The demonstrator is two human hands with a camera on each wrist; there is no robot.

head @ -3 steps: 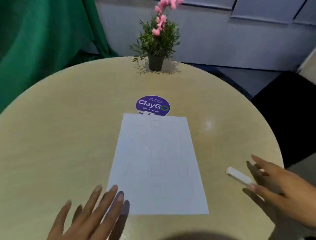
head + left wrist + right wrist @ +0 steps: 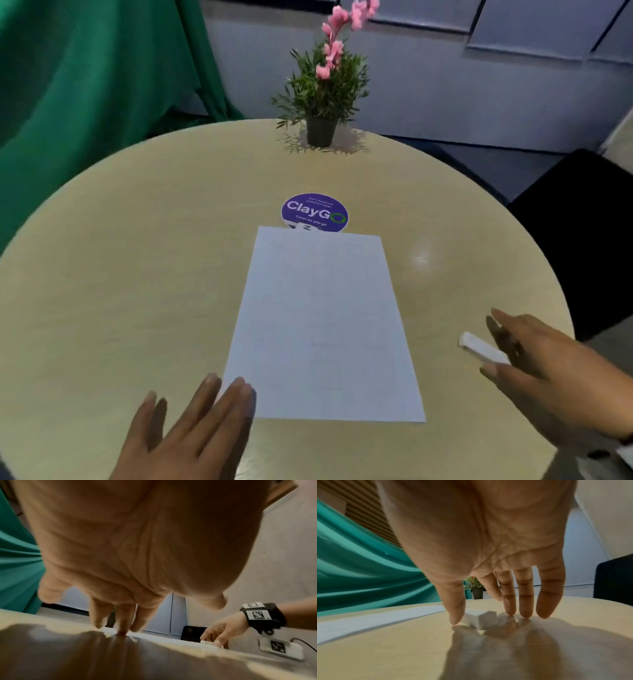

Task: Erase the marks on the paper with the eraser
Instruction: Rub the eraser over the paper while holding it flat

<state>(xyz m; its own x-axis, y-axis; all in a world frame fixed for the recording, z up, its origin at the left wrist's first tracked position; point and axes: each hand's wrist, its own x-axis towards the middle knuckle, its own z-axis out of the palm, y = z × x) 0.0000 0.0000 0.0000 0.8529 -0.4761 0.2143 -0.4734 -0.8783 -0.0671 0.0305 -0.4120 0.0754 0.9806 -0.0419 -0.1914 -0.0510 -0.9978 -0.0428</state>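
- Two hands are over a round table [image 2: 137, 274], the biggest thing I see, and both come in from my near edge.
- Next in size, the paper [image 2: 322, 325] lies flat between the hands; its marks are too faint for me to read, so I judge no erasing has begun.
- My left hand [image 2: 191, 431] is spread wide with straight fingers, tips touching the sheet's near left corner, I think to pin it so rubbing won't drag it.
- My right hand [image 2: 555, 380] is open and holds nothing; thumb and fingers straddle the eraser, ready to pinch it.
- A potted plant [image 2: 323, 92] stands well beyond both hands, out of the way.
- Just past the sheet's far edge sits a purple sticker [image 2: 314, 212].
- Smallest, the eraser [image 2: 481, 619] lies on the table between thumb and fingers, beside the sheet's right edge.
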